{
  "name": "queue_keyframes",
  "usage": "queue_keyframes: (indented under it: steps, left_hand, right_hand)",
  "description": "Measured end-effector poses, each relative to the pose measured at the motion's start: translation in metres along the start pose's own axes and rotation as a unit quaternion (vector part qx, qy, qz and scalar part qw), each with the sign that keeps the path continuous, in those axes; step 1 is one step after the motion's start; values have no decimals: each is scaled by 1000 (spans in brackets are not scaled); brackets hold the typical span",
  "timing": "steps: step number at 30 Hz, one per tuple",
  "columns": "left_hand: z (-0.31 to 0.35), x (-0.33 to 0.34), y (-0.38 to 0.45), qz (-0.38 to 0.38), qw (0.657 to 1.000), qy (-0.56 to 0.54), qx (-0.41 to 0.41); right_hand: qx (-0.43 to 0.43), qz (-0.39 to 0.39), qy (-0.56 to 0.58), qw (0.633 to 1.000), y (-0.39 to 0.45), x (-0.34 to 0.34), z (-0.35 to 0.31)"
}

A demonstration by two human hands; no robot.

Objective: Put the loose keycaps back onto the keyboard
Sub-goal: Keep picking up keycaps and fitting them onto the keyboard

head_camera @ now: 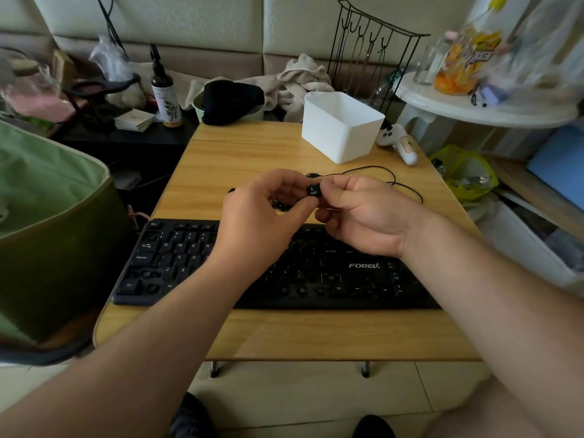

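1. Here, a small black square keycap marked "3 PgDn" (pixel 313 190) is held above the far edge of the black FOREV plastic keyboard (pixel 316 273), pinched between the fingertips of both hands.
2. The left hand (pixel 265 213) is curled, thumb and forefinger on the keycap's left side.
3. The right hand (pixel 360 210) is curled, fingers gripping the keycap's right side.
4. More loose black keycaps (pixel 279 203) are seen just behind the keyboard, mostly hidden by the left hand.
5. Empty key sockets are visible on the keyboard.
6. A white rectangular plastic bin (pixel 341 128) stands well behind the keyboard on the light wooden table (pixel 221 159).
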State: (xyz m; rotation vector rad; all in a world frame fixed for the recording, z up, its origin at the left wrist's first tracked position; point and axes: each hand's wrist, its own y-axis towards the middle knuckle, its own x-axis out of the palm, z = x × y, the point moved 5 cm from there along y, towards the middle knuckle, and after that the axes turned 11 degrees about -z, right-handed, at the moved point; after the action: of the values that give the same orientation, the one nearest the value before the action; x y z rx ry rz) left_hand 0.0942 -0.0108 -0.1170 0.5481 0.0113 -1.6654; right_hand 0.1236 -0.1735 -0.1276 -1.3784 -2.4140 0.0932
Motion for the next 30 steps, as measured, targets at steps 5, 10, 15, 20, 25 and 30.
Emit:
queue_keyframes:
  steps: [5, 10, 15, 20, 25, 30]
  left_hand:
    - [-1, -2, 0, -8, 1000, 12, -13]
    - [-7, 2, 0, -24, 998, -22, -46]
    - [-3, 16, 1, -59, 997, -27, -46]
    - [8, 46, 2, -88, 992, -69, -50]
    - [22, 82, -1, -151, 985, -64, -46]
    - [30, 104, -12, -239, 954, 177, 47]
  right_hand:
    - [-56, 42, -60, 996, -7, 3, -7]
    - [-136, 122, -365, 913, -26, 0, -27]
    - [-154, 154, -516, 828, -52, -3, -38]
    - [-136, 188, -598, 767, -79, -13, -45]
    - [-82, 189, -620, 757, -112, -35, -45]
    - [55, 164, -607, 776, -143, -71, -33]
